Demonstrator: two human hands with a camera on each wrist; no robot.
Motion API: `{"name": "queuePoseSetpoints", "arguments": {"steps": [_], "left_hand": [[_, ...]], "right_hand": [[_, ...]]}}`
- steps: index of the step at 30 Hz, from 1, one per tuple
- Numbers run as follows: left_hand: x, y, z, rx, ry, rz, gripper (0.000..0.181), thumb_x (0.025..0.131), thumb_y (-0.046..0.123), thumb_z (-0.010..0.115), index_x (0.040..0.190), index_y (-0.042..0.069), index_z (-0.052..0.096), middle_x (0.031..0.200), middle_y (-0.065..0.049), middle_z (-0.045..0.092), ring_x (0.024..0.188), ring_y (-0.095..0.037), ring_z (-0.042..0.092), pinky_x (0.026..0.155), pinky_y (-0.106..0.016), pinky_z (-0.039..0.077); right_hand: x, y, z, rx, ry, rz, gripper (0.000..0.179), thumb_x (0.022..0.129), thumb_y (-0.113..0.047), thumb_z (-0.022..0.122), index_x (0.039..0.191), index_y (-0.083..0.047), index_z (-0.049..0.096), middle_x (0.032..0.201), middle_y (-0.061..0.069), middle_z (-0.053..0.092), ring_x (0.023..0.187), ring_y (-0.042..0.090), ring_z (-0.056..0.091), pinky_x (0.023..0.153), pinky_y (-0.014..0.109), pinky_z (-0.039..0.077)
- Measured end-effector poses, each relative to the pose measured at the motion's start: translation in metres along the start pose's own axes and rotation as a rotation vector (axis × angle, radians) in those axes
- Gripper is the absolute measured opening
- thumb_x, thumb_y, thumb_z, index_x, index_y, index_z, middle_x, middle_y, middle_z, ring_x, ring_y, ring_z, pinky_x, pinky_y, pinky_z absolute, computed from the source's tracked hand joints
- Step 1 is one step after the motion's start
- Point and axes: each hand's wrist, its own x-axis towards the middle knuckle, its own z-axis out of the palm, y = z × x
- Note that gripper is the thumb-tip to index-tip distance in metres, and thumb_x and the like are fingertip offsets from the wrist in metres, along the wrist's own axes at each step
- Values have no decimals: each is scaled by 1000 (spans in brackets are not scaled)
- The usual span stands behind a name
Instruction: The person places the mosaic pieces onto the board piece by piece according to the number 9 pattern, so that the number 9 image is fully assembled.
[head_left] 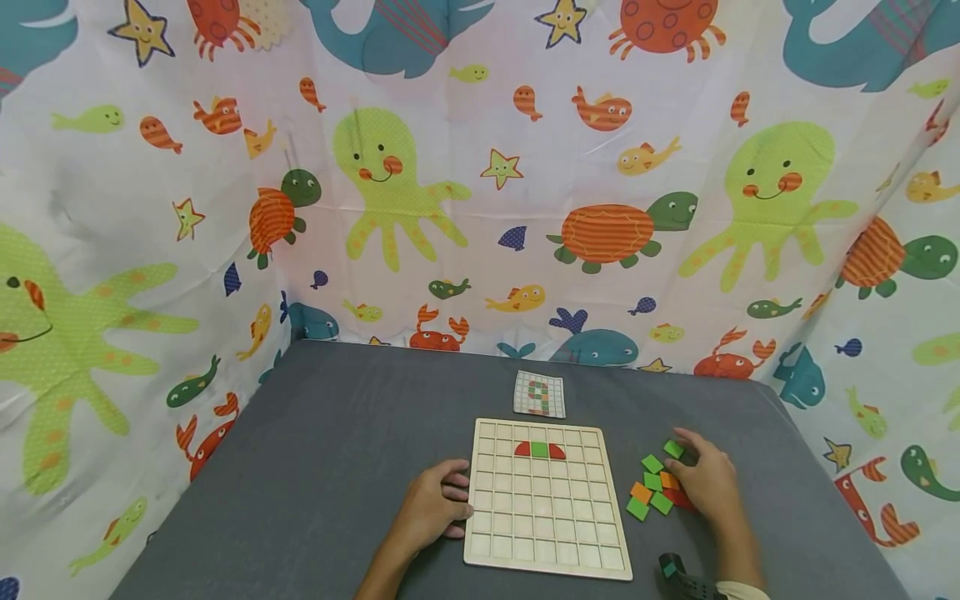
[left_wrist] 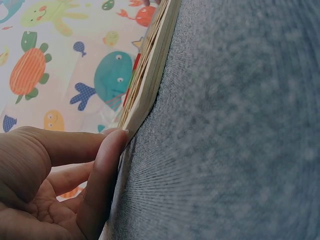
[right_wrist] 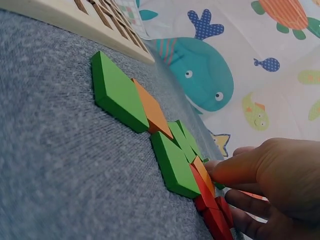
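A pale cloth (head_left: 480, 100) printed with octopuses, turtles, crabs, whales and fish hangs behind and at both sides of a dark grey table (head_left: 337, 433); on the table lies a wooden grid board (head_left: 551, 508), flat and slightly turned, with three pieces in its second row from the far edge, a green square (head_left: 539, 450) between two rounded red pieces (head_left: 522, 449); just beyond the board lies a small card (head_left: 538, 394) with a printed grid and coloured cells; the left hand (head_left: 431, 504) is at the board's left edge, its thumb and index finger pinching that edge, the other fingers bent beside it; to the right of the board, near but apart from it, the loose tiles (head_left: 653, 482) lie in a cluster of green and orange squares with red pieces partly under the right hand (head_left: 705, 475); that hand's index finger and thumb are parted around the farthest green tile (head_left: 673, 448), though whether they pinch it I cannot tell; a dark device (head_left: 675, 575) sits beside the right wrist, near the table's closer side.
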Motion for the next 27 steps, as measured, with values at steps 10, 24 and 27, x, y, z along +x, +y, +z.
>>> {"name": "queuePoseSetpoints", "arguments": {"steps": [10,24,27], "left_hand": [[-1,0,-1,-14,-6,-11,69,78,-12,80,143,-2,60,120,-17,68,99,-23,70,55,-39,65],[-1,-1,-1,-30,-5,-14,71,77,-13,80,144,-2,60,120,-16,68,100,-25,70,54,-41,65],[0,0,-2,-28,-3,-17,71,77,-13,80,144,-2,60,119,-16,68,99,-24,70,54,-41,65]], "right_hand": [[0,3,2,-6,27,-5,54,97,-10,72,146,4,55,131,32,64,124,50,54,109,74,35],[1,4,3,-11,53,22,56,95,-11,76,146,3,56,124,29,67,113,45,62,101,69,47],[0,3,3,-1,56,21,56,96,-10,76,146,2,56,122,28,67,110,43,64,99,66,50]]}}
